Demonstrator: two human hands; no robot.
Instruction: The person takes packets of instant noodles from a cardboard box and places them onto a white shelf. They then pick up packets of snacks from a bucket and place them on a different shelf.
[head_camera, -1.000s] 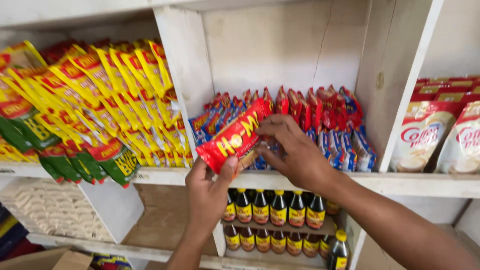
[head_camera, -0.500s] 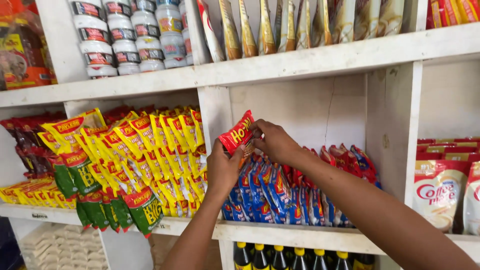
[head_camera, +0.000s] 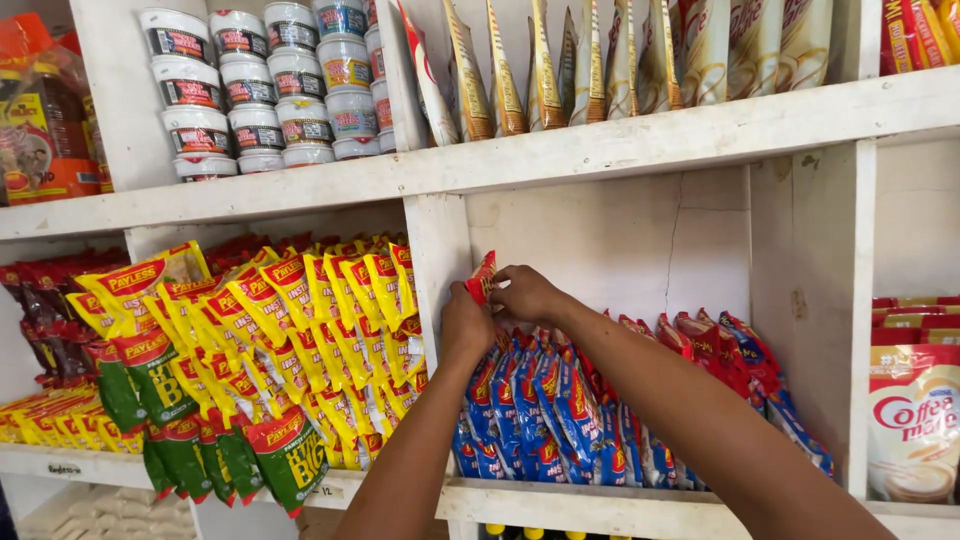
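Observation:
Both my hands hold one red snack packet (head_camera: 482, 277) with yellow lettering, edge-on, at the top left of the middle shelf compartment. My left hand (head_camera: 466, 326) grips it from below, my right hand (head_camera: 522, 294) pinches its right side. Just under my hands stands a row of blue and red packets (head_camera: 560, 410), leaning against each other. The packet touches or nearly touches the white upright divider (head_camera: 438, 270) on its left.
Yellow, red and green packets (head_camera: 270, 350) fill the left compartment. White tubs (head_camera: 270, 85) and tall sachets (head_camera: 600, 60) stand on the shelf above. Cream-coloured pouches (head_camera: 912, 420) sit at the right. Dark bottles' yellow caps (head_camera: 530, 533) show below the shelf board (head_camera: 560, 505).
The view has tilted upward, showing the upper shelf. My hands have turned the red packet from flat-facing to edge-on and pushed it deeper into the compartment, above the blue packets.

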